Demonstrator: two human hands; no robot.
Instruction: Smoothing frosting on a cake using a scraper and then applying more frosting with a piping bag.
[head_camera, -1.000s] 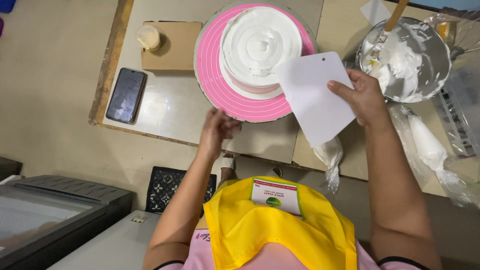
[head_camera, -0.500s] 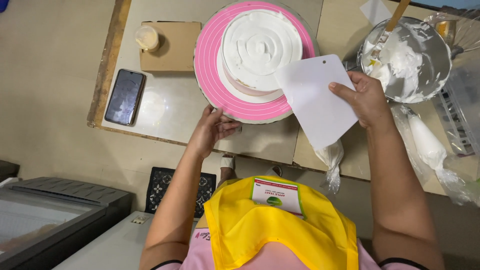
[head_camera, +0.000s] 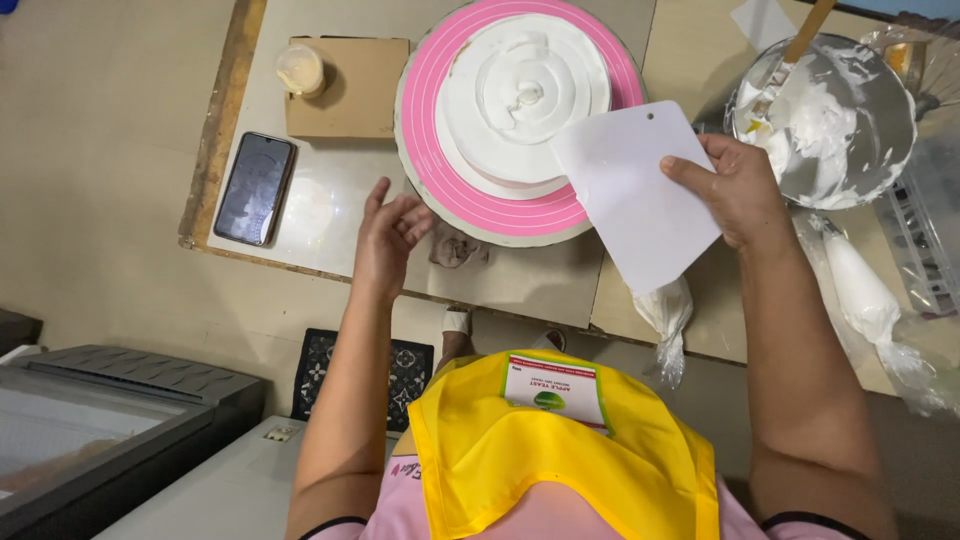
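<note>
Worktop beige, phone | left hand fingers spread | right hand pinches scraper

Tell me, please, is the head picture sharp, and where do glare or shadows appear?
Head view: mostly sharp, evenly lit; the left hand looks slightly soft; mild glare on the phone and metal bowl; the scraper in the right hand throws a faint shadow.
</note>
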